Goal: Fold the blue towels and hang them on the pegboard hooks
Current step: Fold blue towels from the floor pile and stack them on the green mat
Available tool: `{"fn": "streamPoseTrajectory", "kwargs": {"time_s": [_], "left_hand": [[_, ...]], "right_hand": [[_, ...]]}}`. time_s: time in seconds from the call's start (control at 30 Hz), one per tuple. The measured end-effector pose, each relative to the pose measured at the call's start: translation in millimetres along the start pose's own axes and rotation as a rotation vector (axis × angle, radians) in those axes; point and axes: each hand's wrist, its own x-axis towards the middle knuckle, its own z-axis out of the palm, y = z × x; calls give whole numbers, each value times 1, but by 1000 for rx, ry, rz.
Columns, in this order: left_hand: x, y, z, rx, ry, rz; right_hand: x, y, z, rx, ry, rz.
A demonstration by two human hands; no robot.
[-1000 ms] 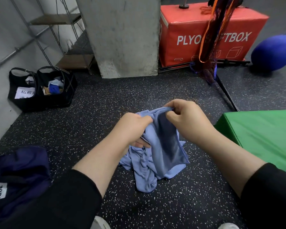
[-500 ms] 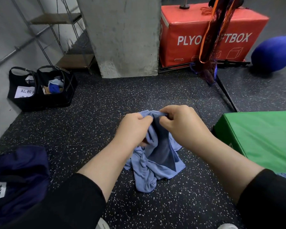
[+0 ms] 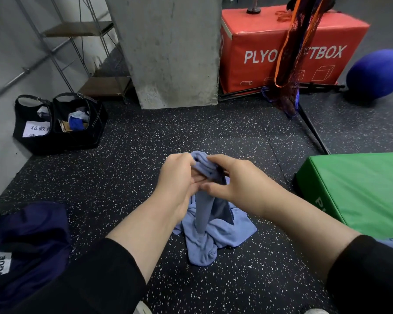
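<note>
Towel: a blue towel [image 3: 204,232] is held bunched at its top between both hands, its lower folds left crumpled on the speckled floor [image 3: 127,182] directly below them.
Left hand: the left hand [image 3: 179,177] is seen curled against the towel's upper edge, which is gripped from the left side.
Right hand: the right hand [image 3: 236,180] is closed on the same bunched top from the right, the cloth pinched just beside the left hand.
Surroundings: a green mat [image 3: 359,189] is seen to the right, a red box [image 3: 281,48] and a concrete pillar [image 3: 170,51] beyond, black bags [image 3: 59,125] by the wall at left, and a dark garment [image 3: 25,245] near left.
</note>
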Motion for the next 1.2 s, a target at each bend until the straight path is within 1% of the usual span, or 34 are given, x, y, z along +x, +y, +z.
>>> {"fn": "streamPoseTrajectory", "kwargs": {"time_s": [0.07, 0.1, 0.13, 0.2, 0.23, 0.27, 0.33, 0.37, 0.4, 0.47, 0.53, 0.6, 0.7, 0.83, 0.97, 1.07, 1.2], "left_hand": [[-4, 4, 2, -53, -49, -7], [-4, 5, 2, -14, -44, 13], [-1, 5, 1, 82, -11, 68], [10, 4, -4, 345, 59, 238], [14, 3, -6, 459, 24, 309], [15, 2, -8, 555, -66, 337], [15, -5, -12, 690, -245, 302], [11, -8, -11, 723, -279, 280], [10, -11, -9, 731, -278, 285], [9, -15, -6, 677, -262, 301], [7, -16, -4, 549, -293, 268], [6, -20, -3, 452, -350, 197], [3, -30, -2, 456, -397, 145], [0, -34, -2, 414, -395, 113], [-4, -43, -7, 474, -397, 20], [-9, -49, -10, 518, -379, -31], [-15, -52, -12, 539, -378, -33]], "right_hand": [[5, 9, -1, 19, 130, 38], [8, 14, -3, 32, 191, 70], [10, 17, -6, 59, 230, 106], [13, 22, -13, 191, 260, 171], [14, 23, -16, 289, 256, 190], [14, 23, -18, 386, 246, 201], [12, 22, -21, 565, 192, 207], [11, 20, -22, 629, 159, 192], [9, 19, -24, 638, 139, 171], [8, 17, -30, 526, 114, 115], [8, 13, -34, 381, 132, 80], [8, 11, -36, 356, 167, 53], [8, 11, -38, 385, 207, 18], [9, 17, -48, 426, 314, 5], [4, 24, -60, 604, 377, 17], [-1, 31, -61, 709, 373, 62], [-6, 37, -56, 756, 357, 143]]}}
